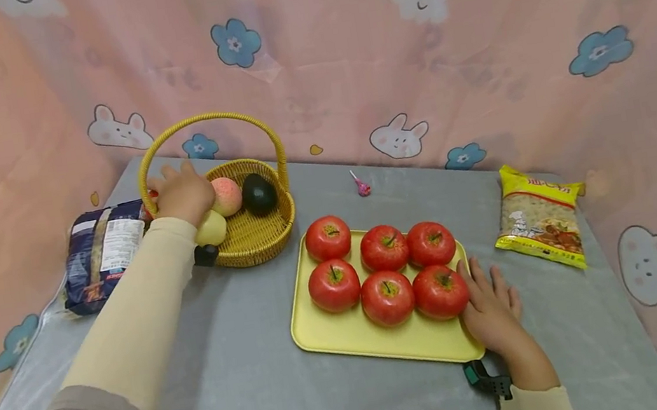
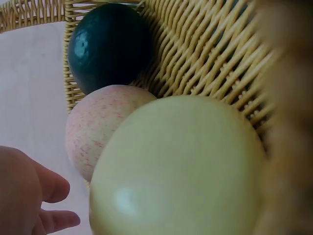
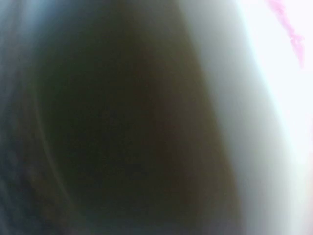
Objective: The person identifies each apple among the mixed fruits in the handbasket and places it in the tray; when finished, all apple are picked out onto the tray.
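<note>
In the head view my left hand (image 1: 182,195) reaches over the left side of the yellow woven basket (image 1: 259,249), under its arched handle. A bit of something red shows by those fingers; I cannot tell whether they hold it. Two fingertips extend at the lower left of the left wrist view, beside a pale yellow fruit (image 2: 176,166), a pinkish peach (image 2: 105,122) and a dark green avocado (image 2: 110,46). My right hand (image 1: 492,308) lies with fingers extended at the right edge of the yellow tray (image 1: 349,343), close to several red apples (image 1: 387,297) on it.
Left of the basket stands a dark blue package (image 1: 103,256). A wrapped lollipop (image 1: 362,187) lies behind the tray. At the right is a yellow food bag (image 1: 540,216). A pink patterned curtain (image 1: 310,80) hangs behind the grey table (image 1: 251,372). The right wrist view is blurred.
</note>
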Demonstrator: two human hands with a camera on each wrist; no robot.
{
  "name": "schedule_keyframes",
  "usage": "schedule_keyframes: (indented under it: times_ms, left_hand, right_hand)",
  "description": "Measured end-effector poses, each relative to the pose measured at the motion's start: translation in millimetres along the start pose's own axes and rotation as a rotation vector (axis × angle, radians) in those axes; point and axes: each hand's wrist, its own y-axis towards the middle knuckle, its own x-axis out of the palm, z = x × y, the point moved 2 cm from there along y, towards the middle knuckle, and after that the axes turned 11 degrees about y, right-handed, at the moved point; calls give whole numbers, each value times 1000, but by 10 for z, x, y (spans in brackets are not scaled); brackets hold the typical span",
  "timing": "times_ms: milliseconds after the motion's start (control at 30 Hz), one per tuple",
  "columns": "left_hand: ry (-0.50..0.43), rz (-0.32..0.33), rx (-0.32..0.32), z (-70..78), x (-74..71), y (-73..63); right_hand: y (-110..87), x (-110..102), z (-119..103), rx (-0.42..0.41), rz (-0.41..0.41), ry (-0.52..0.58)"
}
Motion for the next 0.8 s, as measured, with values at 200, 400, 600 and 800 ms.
schedule_keyframes:
  times_ms: [200,400,600,800]
  left_hand:
    - [25,-94,-11,-100,21,64]
    - [140,-124,73,-122,85,136]
    - [41,-134,-20,-162,143,166]
    - [1,-126,-73,-174,145,154]
  right_hand:
    - [10,9,-4,-7,3,-7]
    - [3,8,10,-6,2,-4]
    - [-7,9,35,-3,3,5]
    - [-5,16,41,4,3,-1]
